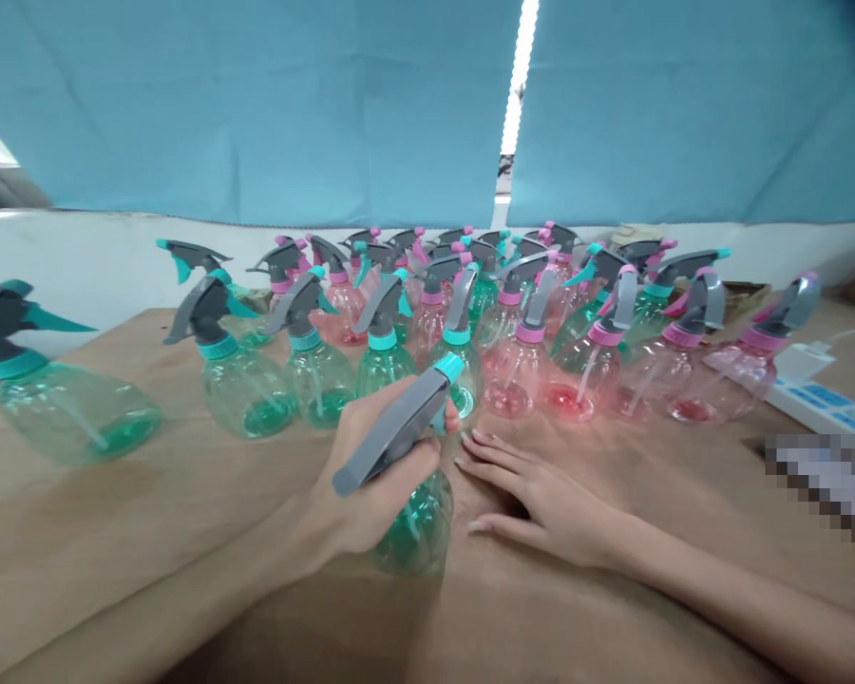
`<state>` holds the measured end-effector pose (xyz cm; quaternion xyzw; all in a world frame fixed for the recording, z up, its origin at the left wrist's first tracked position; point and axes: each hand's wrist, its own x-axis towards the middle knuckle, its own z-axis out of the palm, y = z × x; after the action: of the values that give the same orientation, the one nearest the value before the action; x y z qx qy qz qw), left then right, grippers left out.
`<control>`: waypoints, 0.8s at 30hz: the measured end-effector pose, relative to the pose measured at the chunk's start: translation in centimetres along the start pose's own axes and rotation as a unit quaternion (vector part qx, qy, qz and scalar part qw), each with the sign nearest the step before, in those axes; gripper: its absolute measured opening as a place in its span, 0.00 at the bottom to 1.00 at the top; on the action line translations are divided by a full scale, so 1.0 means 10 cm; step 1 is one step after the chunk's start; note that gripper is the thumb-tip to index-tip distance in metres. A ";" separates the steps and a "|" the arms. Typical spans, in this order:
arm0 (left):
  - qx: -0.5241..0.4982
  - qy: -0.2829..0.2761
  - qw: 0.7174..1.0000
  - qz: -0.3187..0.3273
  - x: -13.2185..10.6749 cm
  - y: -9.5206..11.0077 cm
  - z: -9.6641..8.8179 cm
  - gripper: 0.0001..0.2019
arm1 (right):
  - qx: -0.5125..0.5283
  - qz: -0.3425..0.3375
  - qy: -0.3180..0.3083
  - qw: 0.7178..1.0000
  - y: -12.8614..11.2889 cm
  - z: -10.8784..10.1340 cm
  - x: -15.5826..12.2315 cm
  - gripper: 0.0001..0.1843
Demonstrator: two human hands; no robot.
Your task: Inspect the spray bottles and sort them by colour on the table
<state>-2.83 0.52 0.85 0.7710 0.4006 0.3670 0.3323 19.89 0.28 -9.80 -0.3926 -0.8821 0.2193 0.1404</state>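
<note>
My left hand (pixel 370 475) is wrapped round the neck of a green spray bottle (pixel 417 532) near the middle of the table. Its grey head with a turquoise nozzle sticks up above my fingers, nozzle pointing away from me; the hand hides the collar. Just to the right, my right hand (pixel 541 489) lies palm down on the wood, fingers stretched and a little apart, holding nothing. Beyond both hands stand more green spray bottles (pixel 320 380) on the left and pink spray bottles (pixel 517 375) on the right, several deep.
A lone green spray bottle (pixel 78 408) stands at the far left of the wooden table (pixel 206 513). To the right are a white power strip (pixel 819 404) with a cable and a blurred-out flat object (pixel 826 484). A blue cloth (pixel 292 114) hangs behind.
</note>
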 end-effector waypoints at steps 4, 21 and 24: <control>-0.006 -0.007 1.000 0.008 0.02 0.03 -0.02 0.05 | 0.012 -0.005 0.008 1.000 0.02 0.02 -0.01 0.38; -0.042 0.030 0.998 -0.026 0.02 -0.04 0.05 0.19 | 0.009 -0.004 0.012 1.000 0.03 0.02 -0.02 0.34; -0.034 0.033 0.999 -0.014 0.02 -0.06 0.05 0.18 | 0.016 -0.007 0.017 1.000 0.03 0.02 -0.02 0.33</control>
<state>-2.56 0.86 0.18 0.7414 0.4092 0.4008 0.3496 20.14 0.31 -10.12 -0.3882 -0.8784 0.2259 0.1634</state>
